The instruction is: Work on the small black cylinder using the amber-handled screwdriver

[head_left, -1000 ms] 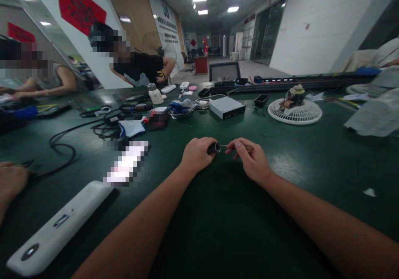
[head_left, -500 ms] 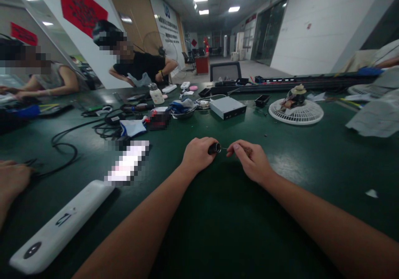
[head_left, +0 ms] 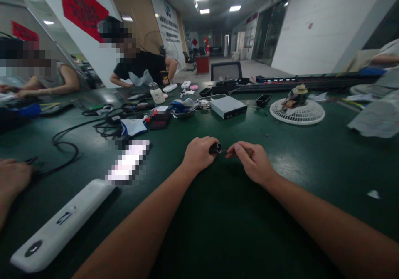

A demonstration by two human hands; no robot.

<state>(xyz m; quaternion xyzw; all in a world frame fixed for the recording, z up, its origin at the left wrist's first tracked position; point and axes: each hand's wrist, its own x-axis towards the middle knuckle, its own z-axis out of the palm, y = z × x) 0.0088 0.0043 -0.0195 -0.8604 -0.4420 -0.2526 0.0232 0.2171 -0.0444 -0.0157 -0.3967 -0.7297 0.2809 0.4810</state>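
My left hand is closed around a small black cylinder. Its round, pale-rimmed end faces right. Pinched in my right hand is a slim tool with a thin metal shaft and a brown, patterned handle. The shaft points left at the cylinder's end; I cannot tell whether its tip touches or enters it. Both hands are low over the dark green table, and my fingers hide most of both objects.
To the left lie a long white device and a blurred bright screen. A silver box-shaped drive and a white fan grille stand beyond my hands. Another person's hand rests at the left edge; black cables lie nearby.
The tool's shaft has shifted slightly left and tilted relative to the cylinder. Both hands keep their grips. The person across the table has leaned a little to the right.
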